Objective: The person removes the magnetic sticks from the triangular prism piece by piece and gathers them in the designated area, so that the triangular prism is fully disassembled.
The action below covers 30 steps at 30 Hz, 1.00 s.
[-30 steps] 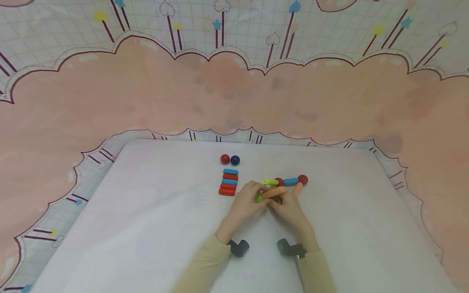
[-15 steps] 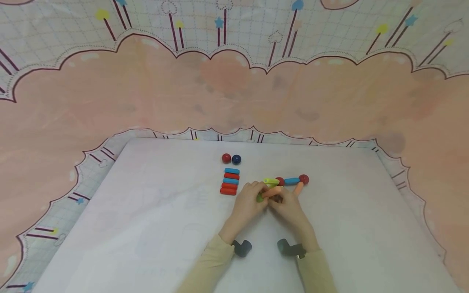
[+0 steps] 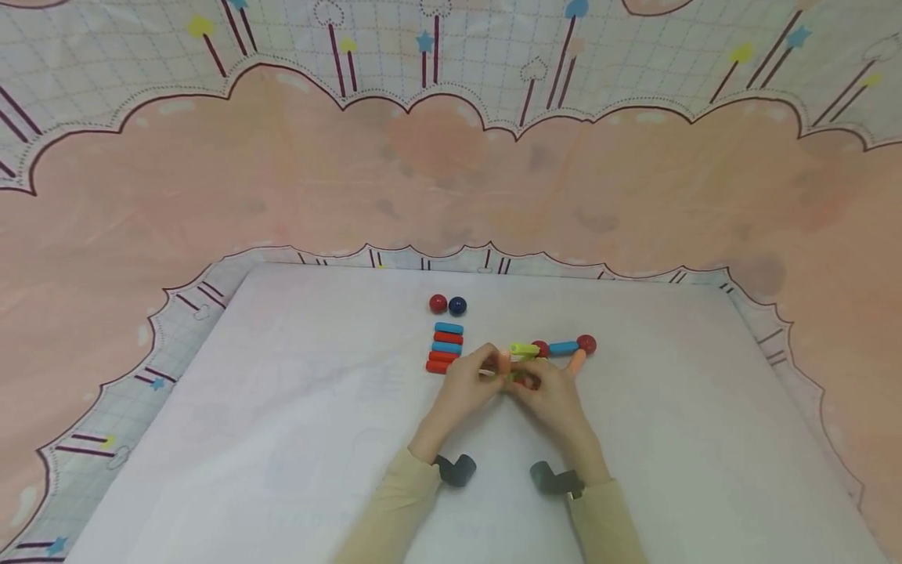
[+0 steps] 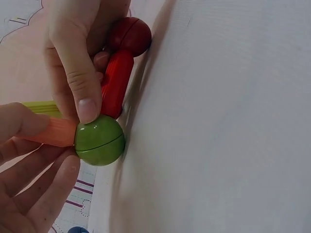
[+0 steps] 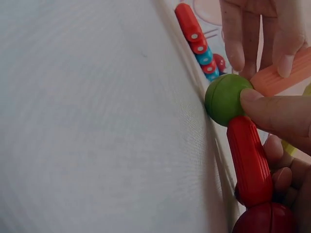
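Note:
A joined piece of toy magnetic rods and balls is between the two hands. My left hand [image 3: 461,388] pinches the orange rod [image 4: 56,133], whose end meets the green ball [image 4: 99,141] in the left wrist view. My right hand [image 3: 557,395] grips the green ball, thumb on top, with fingers curled behind the red rod [image 5: 249,160]. That rod links the green ball to a dark red ball [image 4: 131,36]. A yellow-green rod [image 4: 41,106] shows partly behind the fingers. Beyond the right hand, a blue rod [image 3: 563,348] joins two red balls, with another orange rod [image 3: 577,362] slanting from the farther-right one.
Left of the hands, several red and blue rods [image 3: 448,338] lie in a stacked row on the white table [image 3: 282,439]. Behind them sit a loose red ball [image 3: 438,303] and a dark blue ball [image 3: 457,306]. A patterned cloth [image 3: 317,180] surrounds the table.
The orange rod at the green ball has swung from pointing right to standing more upright at the left hand's fingertips. My left hand has shifted its grip onto it; the right hand stays nearly still.

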Tool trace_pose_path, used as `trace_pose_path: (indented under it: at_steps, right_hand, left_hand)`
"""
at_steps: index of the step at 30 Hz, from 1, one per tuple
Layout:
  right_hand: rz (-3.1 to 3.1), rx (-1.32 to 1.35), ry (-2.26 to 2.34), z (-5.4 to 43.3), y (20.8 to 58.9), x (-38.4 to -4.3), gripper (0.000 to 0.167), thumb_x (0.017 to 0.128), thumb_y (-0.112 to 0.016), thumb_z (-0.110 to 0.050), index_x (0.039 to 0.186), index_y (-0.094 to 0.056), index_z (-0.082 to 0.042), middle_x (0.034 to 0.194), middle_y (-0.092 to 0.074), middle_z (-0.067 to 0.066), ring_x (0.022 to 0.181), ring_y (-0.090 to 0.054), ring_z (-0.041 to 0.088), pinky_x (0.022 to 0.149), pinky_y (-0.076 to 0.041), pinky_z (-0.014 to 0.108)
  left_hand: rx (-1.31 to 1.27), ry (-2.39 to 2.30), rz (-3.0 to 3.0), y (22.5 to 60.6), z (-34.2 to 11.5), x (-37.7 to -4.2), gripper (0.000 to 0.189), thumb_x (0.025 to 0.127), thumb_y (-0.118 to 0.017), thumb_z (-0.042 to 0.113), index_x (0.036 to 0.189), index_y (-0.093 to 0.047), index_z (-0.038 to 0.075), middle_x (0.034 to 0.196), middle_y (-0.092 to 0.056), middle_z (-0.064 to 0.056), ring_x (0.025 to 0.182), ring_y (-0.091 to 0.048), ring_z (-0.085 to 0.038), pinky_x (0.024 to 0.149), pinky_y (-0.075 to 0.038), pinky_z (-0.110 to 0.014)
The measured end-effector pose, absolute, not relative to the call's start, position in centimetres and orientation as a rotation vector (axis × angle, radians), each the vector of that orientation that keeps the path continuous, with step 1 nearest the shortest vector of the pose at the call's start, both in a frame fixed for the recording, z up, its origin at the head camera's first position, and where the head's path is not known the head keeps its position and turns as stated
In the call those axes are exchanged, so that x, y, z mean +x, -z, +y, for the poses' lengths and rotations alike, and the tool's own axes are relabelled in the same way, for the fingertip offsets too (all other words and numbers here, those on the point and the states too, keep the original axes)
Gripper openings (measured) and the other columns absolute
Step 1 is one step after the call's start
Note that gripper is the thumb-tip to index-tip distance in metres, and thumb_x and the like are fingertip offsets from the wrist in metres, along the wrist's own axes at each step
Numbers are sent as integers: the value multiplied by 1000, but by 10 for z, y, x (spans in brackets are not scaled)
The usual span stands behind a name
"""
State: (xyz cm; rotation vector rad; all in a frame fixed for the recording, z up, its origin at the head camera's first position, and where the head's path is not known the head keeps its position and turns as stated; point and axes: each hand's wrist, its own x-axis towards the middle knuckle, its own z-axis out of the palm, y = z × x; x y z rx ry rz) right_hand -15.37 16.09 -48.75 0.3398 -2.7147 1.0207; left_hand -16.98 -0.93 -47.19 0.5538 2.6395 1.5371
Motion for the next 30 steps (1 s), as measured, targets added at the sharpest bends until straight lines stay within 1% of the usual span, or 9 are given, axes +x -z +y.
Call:
trace_pose_path:
  at_steps: [2, 4, 5, 11, 15, 16, 21, 28, 30]
  right_hand:
    - [-2723, 327, -1031, 161, 488, -154, 33, 75, -81, -18, 105, -72, -7, 71, -57, 1, 70, -46, 14, 95, -29, 48]
    - [-2733, 313, -1034, 161, 487, -154, 32, 76, -81, -17, 105, -72, -8, 73, -58, 1, 70, -46, 14, 84, -34, 41]
    - [-2735, 312, -1037, 161, 487, -154, 32, 76, -81, -17, 105, -72, -8, 74, -59, 1, 70, -45, 13, 82, -33, 39]
    - [-2714, 335, -1044, 160, 487, -155, 31, 75, -81, -17, 104, -73, -11, 68, -55, -1, 68, -45, 13, 90, -31, 45]
    - [-2720, 325, -1045, 160, 487, -156, 29, 75, -81, -15, 103, -73, -12, 66, -51, -2, 66, -45, 12, 87, -33, 41]
    - [-2723, 321, -1047, 159, 487, -156, 28, 76, -80, -15, 103, -73, -12, 66, -51, -2, 66, -44, 11, 83, -34, 39]
    - [-2714, 332, -1051, 159, 487, -156, 27, 75, -81, -15, 101, -73, -12, 64, -50, -3, 64, -44, 10, 88, -32, 43]
    - [-2751, 317, -1055, 161, 488, -157, 27, 78, -79, -18, 104, -73, -13, 67, -51, -4, 67, -45, 11, 76, -34, 34]
    - [-2748, 322, -1061, 161, 488, -156, 27, 78, -79, -18, 104, -73, -13, 67, -51, -3, 67, -45, 12, 82, -32, 35]
  left_hand:
    - [536, -1538, 2636, 472, -10, -170, 14, 87, -66, 9, 100, -60, 12, 106, -72, -7, 100, -69, -21, 82, -57, -28]
    - [513, -1532, 2635, 472, -11, -170, 16, 88, -66, 10, 103, -60, 13, 107, -72, -7, 101, -68, -20, 83, -57, -28]
    - [508, -1529, 2637, 472, -11, -170, 17, 88, -66, 10, 104, -60, 13, 108, -72, -7, 102, -68, -20, 83, -57, -28]
    - [460, -1529, 2668, 475, -12, -170, 20, 89, -67, 13, 107, -58, 12, 110, -71, -9, 102, -68, -22, 85, -57, -31]
    - [422, -1565, 2665, 475, -12, -170, 21, 89, -67, 15, 107, -58, 10, 106, -71, -11, 98, -70, -24, 84, -57, -32]
    - [416, -1576, 2662, 476, -12, -171, 21, 89, -67, 15, 107, -58, 10, 106, -71, -12, 97, -71, -24, 83, -57, -32]
    - [423, -1605, 2675, 477, -12, -171, 22, 89, -67, 12, 108, -57, 7, 105, -70, -14, 93, -72, -24, 79, -58, -30]
    - [349, -1703, 2643, 475, -14, -173, 19, 90, -63, 13, 106, -55, 9, 106, -68, -13, 79, -74, -24, 71, -58, -29]
    - [330, -1715, 2611, 475, -16, -174, 19, 90, -63, 14, 107, -55, 9, 106, -68, -13, 80, -74, -23, 73, -58, -29]
